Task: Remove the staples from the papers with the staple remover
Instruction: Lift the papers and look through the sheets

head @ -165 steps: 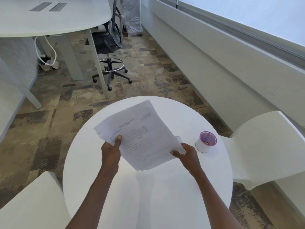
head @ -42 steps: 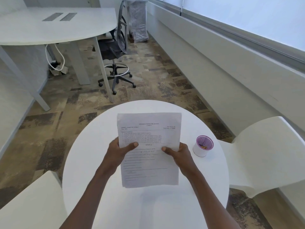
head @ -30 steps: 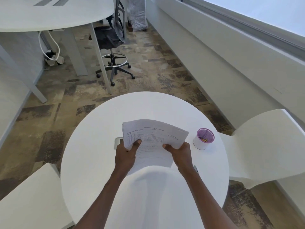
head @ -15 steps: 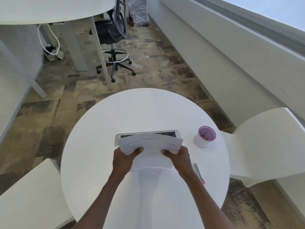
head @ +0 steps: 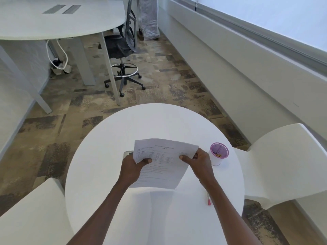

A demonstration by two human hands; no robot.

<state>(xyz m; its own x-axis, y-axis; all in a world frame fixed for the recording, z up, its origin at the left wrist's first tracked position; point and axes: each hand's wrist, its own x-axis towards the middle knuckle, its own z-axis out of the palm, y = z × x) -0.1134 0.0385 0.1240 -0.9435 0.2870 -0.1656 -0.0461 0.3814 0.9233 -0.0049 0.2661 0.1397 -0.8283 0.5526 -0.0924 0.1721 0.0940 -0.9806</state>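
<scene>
Two hands, left (head: 133,167) and right (head: 199,164), pinching thin white printed paper sheets (head: 161,162) by side edges above round white desk (head: 99,174): light, floppy, best gripped near stapled corner.

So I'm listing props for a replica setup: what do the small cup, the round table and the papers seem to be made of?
The cup looks like thin plastic or coated paper: white wall, purple lining; which one is unclear. The round table has a smooth matte white top, probably laminate, with no grain showing. The papers, gripped by the left hand and right hand, are plain printed office sheets, flexing as they are held.
</scene>
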